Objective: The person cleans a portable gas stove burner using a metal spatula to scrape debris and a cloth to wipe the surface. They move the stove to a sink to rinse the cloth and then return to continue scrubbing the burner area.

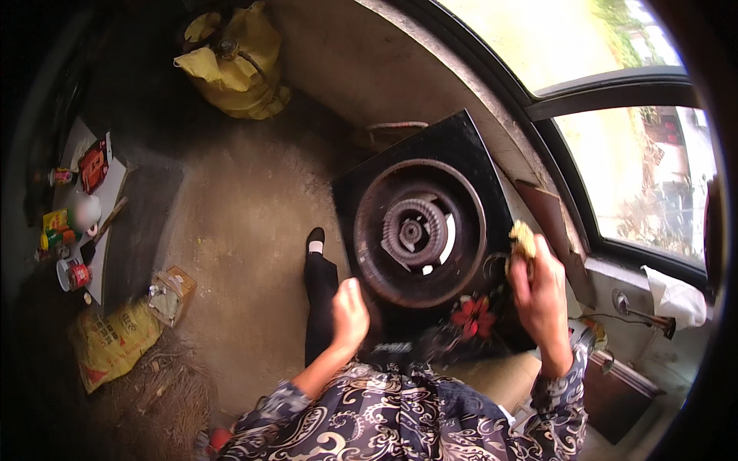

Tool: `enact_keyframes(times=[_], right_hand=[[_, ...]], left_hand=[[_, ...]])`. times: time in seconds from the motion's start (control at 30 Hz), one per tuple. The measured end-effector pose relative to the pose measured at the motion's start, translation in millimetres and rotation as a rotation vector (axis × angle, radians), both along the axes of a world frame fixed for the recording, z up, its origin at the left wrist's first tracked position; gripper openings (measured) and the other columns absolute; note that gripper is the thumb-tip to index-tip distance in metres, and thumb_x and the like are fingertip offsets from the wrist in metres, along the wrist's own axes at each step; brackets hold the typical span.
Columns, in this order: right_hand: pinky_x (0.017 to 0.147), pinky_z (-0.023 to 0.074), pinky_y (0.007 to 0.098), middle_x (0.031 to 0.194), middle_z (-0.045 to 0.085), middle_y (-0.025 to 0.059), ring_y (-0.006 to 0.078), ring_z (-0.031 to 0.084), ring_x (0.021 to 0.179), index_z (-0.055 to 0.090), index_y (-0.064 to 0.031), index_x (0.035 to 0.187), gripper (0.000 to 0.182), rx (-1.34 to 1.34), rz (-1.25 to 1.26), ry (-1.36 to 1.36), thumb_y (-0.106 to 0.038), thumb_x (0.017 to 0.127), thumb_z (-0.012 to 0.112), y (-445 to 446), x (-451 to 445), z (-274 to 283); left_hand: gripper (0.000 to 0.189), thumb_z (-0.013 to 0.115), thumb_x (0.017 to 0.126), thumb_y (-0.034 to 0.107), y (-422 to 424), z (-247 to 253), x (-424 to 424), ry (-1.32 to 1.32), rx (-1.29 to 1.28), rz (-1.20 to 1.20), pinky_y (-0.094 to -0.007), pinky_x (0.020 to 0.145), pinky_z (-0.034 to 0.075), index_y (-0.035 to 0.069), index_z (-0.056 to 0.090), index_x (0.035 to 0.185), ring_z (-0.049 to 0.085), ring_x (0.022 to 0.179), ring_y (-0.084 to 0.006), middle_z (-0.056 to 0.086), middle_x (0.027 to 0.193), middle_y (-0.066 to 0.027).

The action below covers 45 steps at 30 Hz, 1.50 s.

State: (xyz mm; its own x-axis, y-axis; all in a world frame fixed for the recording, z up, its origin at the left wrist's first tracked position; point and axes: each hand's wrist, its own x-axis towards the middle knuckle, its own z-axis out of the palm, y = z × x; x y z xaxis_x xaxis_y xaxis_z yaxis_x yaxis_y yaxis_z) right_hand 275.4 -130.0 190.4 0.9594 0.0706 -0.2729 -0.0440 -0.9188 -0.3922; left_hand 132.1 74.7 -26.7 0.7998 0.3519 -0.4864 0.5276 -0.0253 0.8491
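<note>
Before me stands a black gas stove top (398, 155) with one large round burner (411, 231) in a deep, rusty metal ring (369, 276). A red flower print (474, 317) decorates its near right part. My right hand (539, 288) pinches a yellowish, rough scrubbing pad (523, 237) over the stove's right edge. A thin dark curved line shows beside that hand on the black surface. My left hand (349, 314) is at the near left edge of the stove, fingers curled; whether it grips the edge is hidden.
A window (628, 167) and sill run along the right, with a white cloth (674, 297). A yellow sack (248, 69) wraps something with a hose. At left are a low table (115, 178) with jars and packets, a cardboard box (181, 288), a printed sack (118, 346) and dry twigs (155, 397).
</note>
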Motion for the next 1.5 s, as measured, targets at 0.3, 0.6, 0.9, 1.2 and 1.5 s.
enact_keyframes(times=[0.3, 0.6, 0.9, 1.2, 1.5], right_hand=[[0.075, 0.0492, 0.0524, 0.088, 0.064, 0.0274, 0.0454, 0.062, 0.084, 0.056, 0.0023, 0.105, 0.025, -0.278, 0.073, 0.008, -0.017, 0.09, 0.061, -19.2, 9.3, -23.0], [0.065, 0.0516, 0.0462, 0.079, 0.065, 0.0193, 0.036, 0.063, 0.069, 0.063, -0.0001, 0.108, 0.026, -0.471, 0.059, -0.115, -0.02, 0.091, 0.06, -54.3, -49.5, -19.2], [0.062, 0.0507, 0.0485, 0.078, 0.062, 0.0238, 0.0432, 0.062, 0.07, 0.055, 0.0024, 0.099, 0.018, 0.212, -0.29, -0.164, -0.01, 0.088, 0.062, -83.8, -76.5, -71.4], [0.065, 0.0493, 0.045, 0.084, 0.062, 0.0222, 0.0407, 0.062, 0.074, 0.054, -0.0025, 0.109, 0.017, 0.241, -0.614, -0.237, -0.012, 0.094, 0.054, -143.3, -133.6, -100.6], [0.063, 0.0486, 0.0443, 0.075, 0.064, 0.0207, 0.0361, 0.064, 0.066, 0.058, 0.0016, 0.104, 0.017, 0.339, -1.029, -0.38, -0.012, 0.095, 0.053, -204.7, -195.4, -167.4]], left_hand=[[0.042, 0.039, 0.107, 0.032, -48.7, -61.0, -18.9, 0.124, -0.327, -0.07, -0.0315, 0.071, 0.043, 0.0, 0.055, 0.087, 0.046, 0.077, -0.0118, 0.052, 0.078, -0.0011], [0.039, 0.041, 0.105, 0.029, -48.9, -42.7, -31.3, 0.292, -0.376, -0.359, -0.0371, 0.068, 0.042, -0.002, 0.054, 0.084, 0.049, 0.074, -0.0171, 0.055, 0.075, -0.0106], [0.049, 0.037, 0.108, 0.035, -28.3, -23.9, -5.1, 0.192, -0.044, -0.277, -0.0343, 0.087, 0.045, -0.008, 0.059, 0.11, 0.055, 0.095, -0.019, 0.064, 0.101, -0.0127], [0.044, 0.039, 0.107, 0.029, -53.1, -0.8, 57.1, -0.166, 0.176, -0.542, -0.0393, 0.075, 0.044, -0.009, 0.055, 0.095, 0.052, 0.076, -0.0255, 0.06, 0.083, -0.0185], [0.035, 0.042, 0.106, 0.022, -151.7, -1.9, 97.1, -0.398, 0.255, -0.739, -0.0397, 0.058, 0.038, -0.003, 0.045, 0.081, 0.038, 0.061, -0.0258, 0.038, 0.068, -0.0185]])
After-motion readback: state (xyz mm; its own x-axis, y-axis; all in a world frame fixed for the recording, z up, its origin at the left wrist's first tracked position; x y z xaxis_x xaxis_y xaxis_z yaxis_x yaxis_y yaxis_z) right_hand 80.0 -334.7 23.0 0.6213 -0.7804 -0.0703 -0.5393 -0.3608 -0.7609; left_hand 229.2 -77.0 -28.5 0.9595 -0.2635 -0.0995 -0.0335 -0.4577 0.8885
